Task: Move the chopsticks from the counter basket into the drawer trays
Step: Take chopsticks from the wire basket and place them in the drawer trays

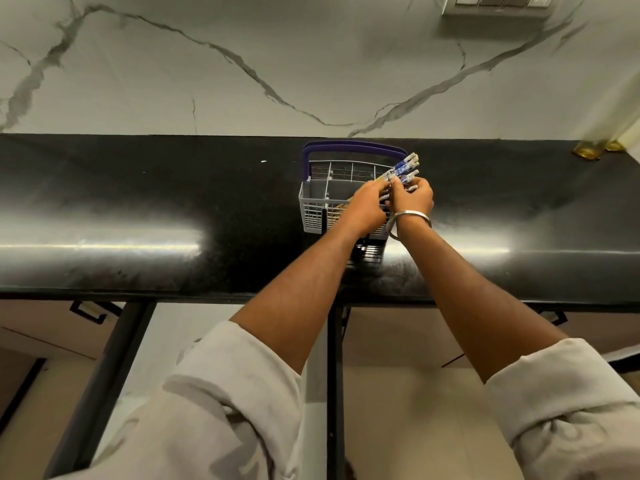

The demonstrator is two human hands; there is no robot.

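A grey plastic cutlery basket (313, 211) with a purple handle (349, 146) stands on the black counter (138, 209). Over the basket's right side, both my hands meet around a bundle of several chopsticks (405, 167) with blue-and-white patterned tops that point up and to the right. My left hand (367, 206) grips the bundle from the left. My right hand (414, 197), with a metal bangle on its wrist, curls its fingers round the same bundle from the right. The chopsticks' lower ends are hidden behind my hands.
A marble-patterned wall (277, 64) rises behind the counter, with a switch plate (498, 3) at the top right. A gold-coloured object (594, 148) sits at the far right of the counter. Cabinet fronts with black handles (93, 311) lie below the counter edge.
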